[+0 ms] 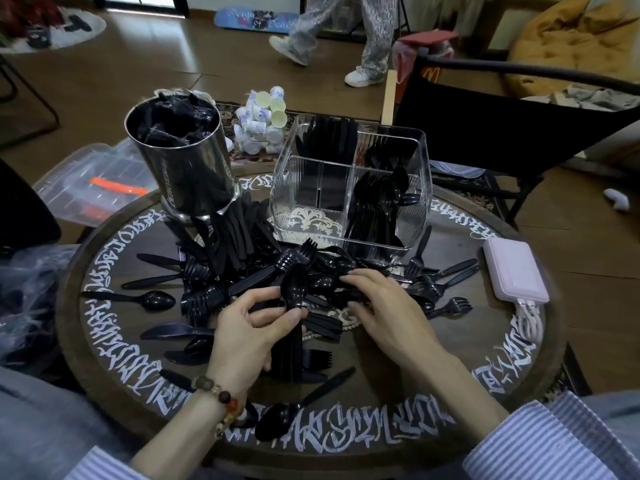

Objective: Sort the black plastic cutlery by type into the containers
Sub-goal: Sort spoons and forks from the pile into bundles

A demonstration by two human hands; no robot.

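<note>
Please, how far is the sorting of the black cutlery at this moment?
Partly done. The clear divided container already holds spoons in its right compartment and more black cutlery at the back; its front left compartment shows none. In hand: the left hand grips a stack of spoons, while the right hand rests on the pile. Left: many forks, knives and spoons lie loose on the round table.

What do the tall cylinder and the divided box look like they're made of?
Tall cylinder: looks like polished metal, probably steel; its wall mirrors the room. Divided box: clear ribbed plastic or acrylic; the spoons inside and the table show through it.
</note>
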